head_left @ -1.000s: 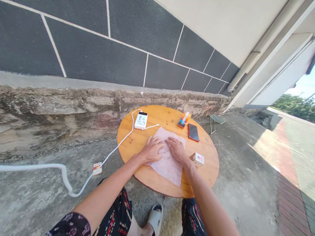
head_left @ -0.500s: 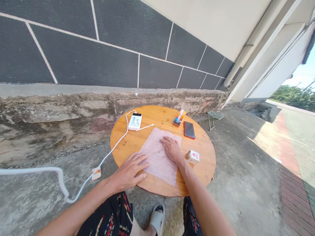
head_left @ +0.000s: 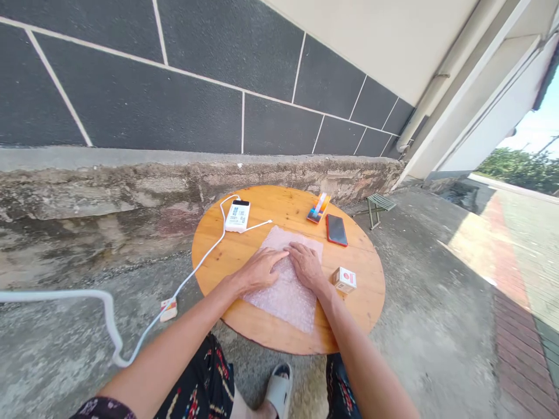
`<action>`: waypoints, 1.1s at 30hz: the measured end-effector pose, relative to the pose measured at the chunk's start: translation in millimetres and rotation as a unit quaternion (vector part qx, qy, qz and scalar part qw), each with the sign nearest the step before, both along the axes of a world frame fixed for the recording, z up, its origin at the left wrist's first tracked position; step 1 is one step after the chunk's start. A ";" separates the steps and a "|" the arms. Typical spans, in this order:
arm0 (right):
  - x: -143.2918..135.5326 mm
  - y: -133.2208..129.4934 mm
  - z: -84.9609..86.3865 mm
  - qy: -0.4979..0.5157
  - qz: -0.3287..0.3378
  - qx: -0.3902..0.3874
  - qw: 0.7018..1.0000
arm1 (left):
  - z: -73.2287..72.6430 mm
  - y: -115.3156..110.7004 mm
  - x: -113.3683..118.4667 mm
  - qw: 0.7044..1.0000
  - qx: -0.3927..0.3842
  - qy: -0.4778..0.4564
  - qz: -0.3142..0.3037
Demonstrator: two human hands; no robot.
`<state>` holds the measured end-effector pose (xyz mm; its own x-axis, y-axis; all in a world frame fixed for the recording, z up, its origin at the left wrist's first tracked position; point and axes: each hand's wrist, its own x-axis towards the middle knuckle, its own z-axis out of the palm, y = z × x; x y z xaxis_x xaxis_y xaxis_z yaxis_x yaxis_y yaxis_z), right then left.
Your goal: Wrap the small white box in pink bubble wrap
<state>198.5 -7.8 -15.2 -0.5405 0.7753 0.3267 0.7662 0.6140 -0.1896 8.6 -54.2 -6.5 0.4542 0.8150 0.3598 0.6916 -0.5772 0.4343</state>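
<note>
A sheet of pinkish bubble wrap (head_left: 283, 302) lies flat on the round wooden table (head_left: 213, 244). My left hand (head_left: 261, 269) rests on its left part, fingers stretched toward the middle. Beside it, my right hand (head_left: 305, 265) lies flat on the upper right of the sheet, its fingers extended. The fingertips of both hands nearly meet, and neither hand holds anything. Just right of my right wrist stands a small white box (head_left: 345, 280) with red print.
Behind the sheet are a white power bank (head_left: 238, 216) with a white cable (head_left: 208, 251), an orange-and-blue box-like item (head_left: 318, 208) and a red-cased phone (head_left: 336, 230). A folding stool (head_left: 379, 203) stands right of the table. The tiled wall (head_left: 174, 110) rises behind.
My left hand has moved up and right, from the left edge of the bubble wrap to its middle, close to my right hand. My right hand has stayed about where it was.
</note>
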 end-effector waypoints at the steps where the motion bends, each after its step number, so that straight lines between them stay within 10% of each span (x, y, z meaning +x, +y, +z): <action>1: -0.2 0.8 -1.2 0.001 0.001 0.000 1.000 | -3.9 1.1 -0.7 1.000 -0.003 0.000 0.005; 11: 10.1 1.3 13.7 -0.003 -0.003 -0.007 1.000 | -9.2 -4.2 -0.7 0.999 -0.004 -0.015 0.028; 19: 3.0 -88.1 22.3 -0.082 0.033 -0.040 0.995 | -11.0 -6.2 -0.2 0.999 0.007 -0.027 0.044; 26: 73.7 -144.6 12.5 -0.065 0.022 -0.033 0.997 | -8.1 -6.0 -2.1 0.999 -0.005 -0.015 0.037; 33: 67.2 -128.2 21.0 0.008 -0.024 -0.002 1.000 | -8.5 -6.3 -1.4 0.999 -0.004 0.009 0.038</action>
